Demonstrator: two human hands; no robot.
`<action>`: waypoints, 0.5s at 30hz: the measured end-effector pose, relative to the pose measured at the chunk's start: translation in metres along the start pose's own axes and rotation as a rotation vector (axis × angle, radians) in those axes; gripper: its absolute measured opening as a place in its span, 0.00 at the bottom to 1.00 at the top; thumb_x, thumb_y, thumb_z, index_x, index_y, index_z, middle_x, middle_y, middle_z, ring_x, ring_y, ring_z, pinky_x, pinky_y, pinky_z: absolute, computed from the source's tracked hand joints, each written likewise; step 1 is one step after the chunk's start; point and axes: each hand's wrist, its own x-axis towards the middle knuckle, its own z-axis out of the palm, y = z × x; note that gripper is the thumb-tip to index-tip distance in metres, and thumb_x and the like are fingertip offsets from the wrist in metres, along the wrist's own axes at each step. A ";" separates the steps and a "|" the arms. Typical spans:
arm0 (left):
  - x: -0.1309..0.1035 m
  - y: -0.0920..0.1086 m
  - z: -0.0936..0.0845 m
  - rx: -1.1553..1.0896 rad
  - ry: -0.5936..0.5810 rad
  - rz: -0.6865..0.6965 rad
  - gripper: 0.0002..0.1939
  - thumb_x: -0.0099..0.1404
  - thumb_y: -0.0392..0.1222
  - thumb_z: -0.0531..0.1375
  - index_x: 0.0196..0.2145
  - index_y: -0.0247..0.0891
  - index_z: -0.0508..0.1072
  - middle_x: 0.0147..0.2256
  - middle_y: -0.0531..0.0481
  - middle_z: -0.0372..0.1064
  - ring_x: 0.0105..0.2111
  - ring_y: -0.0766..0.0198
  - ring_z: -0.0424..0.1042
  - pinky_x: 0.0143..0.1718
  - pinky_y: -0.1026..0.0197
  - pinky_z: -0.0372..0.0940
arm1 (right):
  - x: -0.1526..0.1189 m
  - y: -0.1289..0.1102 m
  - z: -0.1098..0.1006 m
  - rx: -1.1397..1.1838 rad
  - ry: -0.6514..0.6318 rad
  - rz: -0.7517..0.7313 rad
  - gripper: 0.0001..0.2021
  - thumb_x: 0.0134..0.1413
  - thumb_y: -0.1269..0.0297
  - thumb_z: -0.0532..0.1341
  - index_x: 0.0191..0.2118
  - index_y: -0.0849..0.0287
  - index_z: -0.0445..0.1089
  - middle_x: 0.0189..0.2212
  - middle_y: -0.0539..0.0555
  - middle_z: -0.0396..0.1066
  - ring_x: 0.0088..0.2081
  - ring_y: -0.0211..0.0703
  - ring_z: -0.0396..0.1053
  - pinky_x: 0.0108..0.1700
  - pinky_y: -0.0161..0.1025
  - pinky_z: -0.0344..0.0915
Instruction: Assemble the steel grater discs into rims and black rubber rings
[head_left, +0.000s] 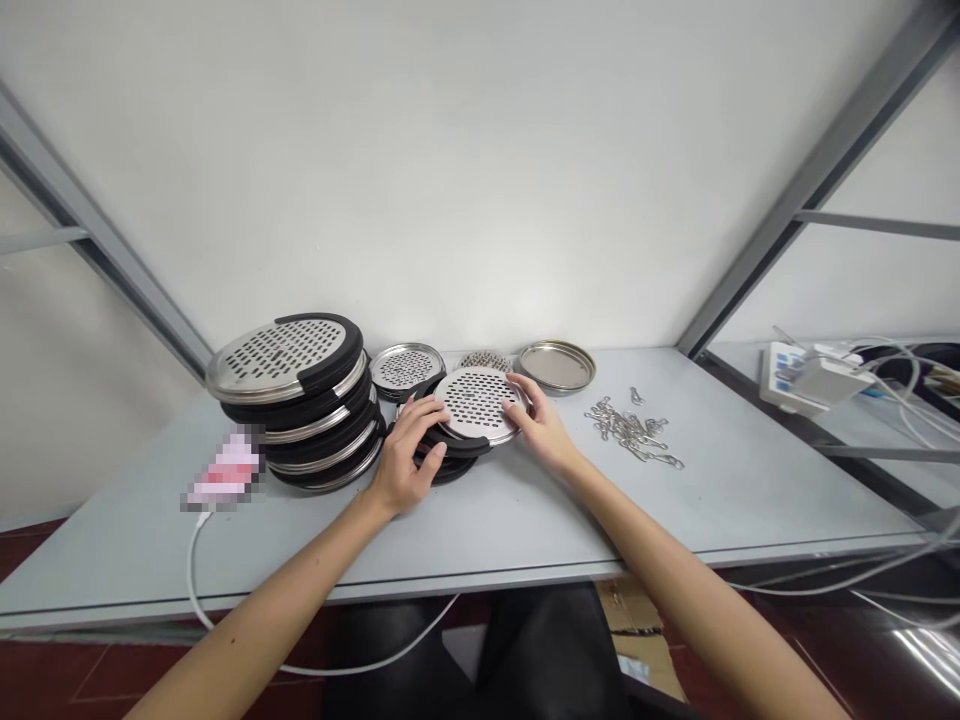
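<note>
A round grater (480, 402), a slotted metal disc with a black rim, lies slightly tilted in front of me over other black-rimmed pieces. My left hand (409, 455) grips its black edge at the left, fingers over the rim and thumb toward me. At the right edge, my right hand (541, 425) holds the metal side with thumb on the slotted face. The undersides of both grips are hidden. Just behind are another perforated disc (409, 369), a partly covered pile of small metal pieces (486, 359) and a shallow round metal tin (556, 366).
A tall stack of black-rimmed graters (285, 360) stands at left. Beside it lies a blurred-out pink item (225, 472) with a white cable (193, 570). Small metal clips (630, 430) are scattered at right. A power strip (795, 378) with cables sits beyond the grey frame post (802, 190).
</note>
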 end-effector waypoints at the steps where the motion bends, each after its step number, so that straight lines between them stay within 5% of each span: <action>1: 0.000 0.000 0.001 0.009 0.020 -0.010 0.16 0.69 0.43 0.51 0.51 0.37 0.68 0.54 0.39 0.67 0.59 0.51 0.63 0.62 0.40 0.54 | 0.000 0.000 0.000 0.020 -0.004 0.008 0.23 0.56 0.54 0.62 0.56 0.56 0.65 0.55 0.60 0.69 0.55 0.53 0.67 0.59 0.55 0.62; 6: -0.006 -0.001 0.005 0.112 0.100 -0.090 0.21 0.70 0.45 0.51 0.58 0.35 0.62 0.61 0.34 0.57 0.63 0.47 0.57 0.62 0.40 0.56 | 0.001 0.005 0.004 0.161 -0.075 0.057 0.25 0.53 0.57 0.64 0.56 0.54 0.64 0.56 0.60 0.68 0.51 0.50 0.71 0.53 0.51 0.69; 11: -0.029 0.009 0.000 0.199 -0.005 -0.257 0.32 0.70 0.44 0.53 0.67 0.38 0.47 0.68 0.35 0.41 0.68 0.46 0.44 0.65 0.38 0.49 | 0.003 0.009 0.006 0.173 -0.079 0.079 0.25 0.53 0.57 0.64 0.57 0.53 0.63 0.59 0.61 0.65 0.57 0.51 0.66 0.57 0.50 0.67; 15: -0.048 0.017 -0.008 0.188 -0.045 -0.347 0.37 0.68 0.43 0.55 0.69 0.39 0.42 0.68 0.35 0.44 0.67 0.45 0.46 0.64 0.37 0.52 | 0.003 0.008 0.007 0.161 -0.140 0.093 0.23 0.55 0.54 0.62 0.56 0.53 0.64 0.60 0.59 0.63 0.59 0.50 0.65 0.59 0.49 0.64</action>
